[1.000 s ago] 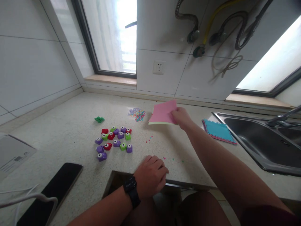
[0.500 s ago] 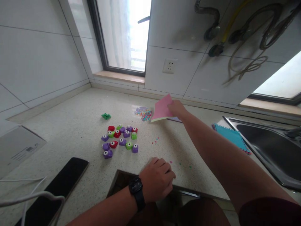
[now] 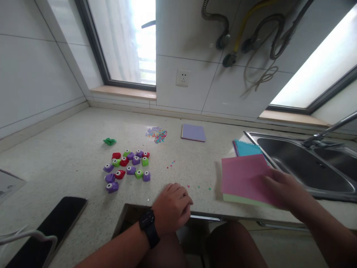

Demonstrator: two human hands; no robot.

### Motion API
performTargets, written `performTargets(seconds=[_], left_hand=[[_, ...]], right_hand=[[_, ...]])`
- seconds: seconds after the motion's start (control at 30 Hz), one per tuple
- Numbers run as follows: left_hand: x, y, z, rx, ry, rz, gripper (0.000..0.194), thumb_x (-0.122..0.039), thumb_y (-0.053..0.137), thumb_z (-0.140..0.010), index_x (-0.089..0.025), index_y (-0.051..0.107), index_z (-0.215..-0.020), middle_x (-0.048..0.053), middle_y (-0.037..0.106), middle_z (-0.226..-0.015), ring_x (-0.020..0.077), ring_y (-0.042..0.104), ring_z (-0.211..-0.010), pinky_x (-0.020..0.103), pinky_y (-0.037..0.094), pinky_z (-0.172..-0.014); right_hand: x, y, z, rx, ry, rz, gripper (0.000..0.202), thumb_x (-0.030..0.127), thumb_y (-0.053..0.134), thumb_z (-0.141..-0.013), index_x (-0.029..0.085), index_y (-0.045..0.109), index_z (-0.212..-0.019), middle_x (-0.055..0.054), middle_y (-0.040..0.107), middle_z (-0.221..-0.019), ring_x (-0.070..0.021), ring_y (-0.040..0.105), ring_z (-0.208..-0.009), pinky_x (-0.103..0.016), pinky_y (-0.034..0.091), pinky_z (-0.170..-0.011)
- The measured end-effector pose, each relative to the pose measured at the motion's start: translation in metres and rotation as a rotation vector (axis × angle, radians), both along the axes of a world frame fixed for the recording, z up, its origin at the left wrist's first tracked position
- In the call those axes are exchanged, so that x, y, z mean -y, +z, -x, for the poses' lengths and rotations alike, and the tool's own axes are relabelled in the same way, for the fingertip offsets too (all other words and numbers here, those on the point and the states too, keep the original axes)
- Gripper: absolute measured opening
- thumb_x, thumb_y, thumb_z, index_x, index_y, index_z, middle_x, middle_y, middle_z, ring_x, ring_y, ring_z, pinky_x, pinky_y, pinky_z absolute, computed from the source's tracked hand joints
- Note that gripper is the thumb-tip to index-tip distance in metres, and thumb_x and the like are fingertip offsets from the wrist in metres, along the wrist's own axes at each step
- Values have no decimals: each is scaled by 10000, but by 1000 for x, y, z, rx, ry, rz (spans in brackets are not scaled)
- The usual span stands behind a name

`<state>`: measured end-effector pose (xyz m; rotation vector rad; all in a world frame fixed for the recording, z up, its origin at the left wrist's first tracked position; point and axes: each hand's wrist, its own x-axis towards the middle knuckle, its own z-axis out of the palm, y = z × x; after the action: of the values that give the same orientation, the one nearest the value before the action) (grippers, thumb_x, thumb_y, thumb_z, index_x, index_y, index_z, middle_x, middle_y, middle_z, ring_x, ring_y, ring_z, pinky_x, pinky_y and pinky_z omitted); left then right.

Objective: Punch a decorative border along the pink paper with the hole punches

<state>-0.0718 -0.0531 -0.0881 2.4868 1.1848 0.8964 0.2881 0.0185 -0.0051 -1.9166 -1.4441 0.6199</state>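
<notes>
My right hand [image 3: 279, 188] grips pink paper [image 3: 242, 175] with a pale green sheet under it, held over the counter's right part near the sink. Partly behind it lies a stack of teal sheets [image 3: 248, 148] with patterned edges. My left hand [image 3: 173, 204], wearing a black watch [image 3: 149, 227] at the wrist, rests at the counter's front edge with its fingers curled in and nothing seen in them. Left of it stand several small purple, red and green craft punches [image 3: 130, 169]. Farther back are a pile of colourful paper cutouts [image 3: 157, 134] and a stack of lilac paper [image 3: 193, 133].
A double steel sink [image 3: 295, 160] with a tap [image 3: 320, 136] is set in at the right. A crumpled green piece [image 3: 109, 141] lies at the back left. At the near left are a black phone [image 3: 47, 230], a white cable [image 3: 30, 237] and a box [image 3: 9, 186].
My right hand has carried the pink and green paper from the back middle to the right, toward the sink. The lilac stack is now uncovered. My view has swung right.
</notes>
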Motion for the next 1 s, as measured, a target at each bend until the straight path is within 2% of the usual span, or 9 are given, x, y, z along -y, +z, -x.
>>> performTargets(seconds=[0.07, 0.13, 0.2, 0.3, 0.47, 0.6, 0.8, 1.0], left_hand=[[1, 1, -1, 20, -4, 4, 111, -110, 579, -825, -202, 622, -870, 22, 620, -871, 203, 515, -876, 390, 382, -813], [1, 1, 0, 38, -27, 8, 108, -108, 584, -812, -201, 623, -853, 22, 621, -850, 200, 515, -859, 387, 377, -801], [2, 2, 1, 53, -75, 1, 105, -111, 588, -795, -202, 624, -834, 17, 616, -805, 195, 514, -828, 381, 371, -774], [4, 2, 4, 119, -115, -35, 90, -125, 559, -791, -198, 613, -794, 17, 584, -727, 188, 497, -766, 370, 358, -714], [7, 1, 10, 297, -8, -53, 204, -167, 422, -869, -200, 515, -689, 36, 510, -660, 189, 449, -696, 359, 324, -624], [6, 0, 12, 289, 2, -68, 255, -188, 394, -895, -209, 457, -649, 33, 479, -639, 190, 430, -679, 367, 312, -614], [4, 1, 11, 245, -10, -84, 273, -194, 416, -899, -212, 434, -628, 27, 473, -614, 181, 423, -653, 368, 310, -598], [2, 0, 8, 214, 33, -125, 311, -159, 447, -897, -214, 404, -594, 12, 460, -571, 166, 407, -613, 361, 300, -574]], right_hand=[[26, -12, -13, 57, 58, 77, 195, 413, 660, -646, 261, 721, -753, -127, 737, -754, -296, 658, -641, -416, 490, -581], [43, -21, -10, 63, 77, 113, 254, 452, 618, -667, 262, 712, -809, -109, 753, -817, -319, 682, -721, -421, 505, -629], [51, -28, 6, 72, 86, 113, 283, 453, 585, -693, 251, 696, -857, -87, 754, -828, -313, 682, -740, -411, 504, -659], [50, -35, 43, 40, 124, 97, 270, 420, 533, -760, 232, 647, -916, -65, 739, -824, -290, 675, -758, -380, 498, -666], [31, -44, 103, 97, 134, 3, 199, 338, 480, -804, 226, 602, -915, -72, 707, -847, -266, 652, -765, -347, 463, -646], [8, -53, 140, 93, 131, -23, 196, 285, 464, -805, 211, 601, -923, -88, 699, -867, -260, 651, -792, -336, 455, -677], [-31, -69, 180, 50, 126, -32, 231, 252, 469, -793, 181, 616, -956, -132, 721, -955, -271, 662, -845, -329, 462, -708], [-72, -79, 211, 48, 98, -16, 249, 244, 485, -793, 155, 608, -991, -170, 719, -984, -288, 663, -855, -348, 475, -734]])
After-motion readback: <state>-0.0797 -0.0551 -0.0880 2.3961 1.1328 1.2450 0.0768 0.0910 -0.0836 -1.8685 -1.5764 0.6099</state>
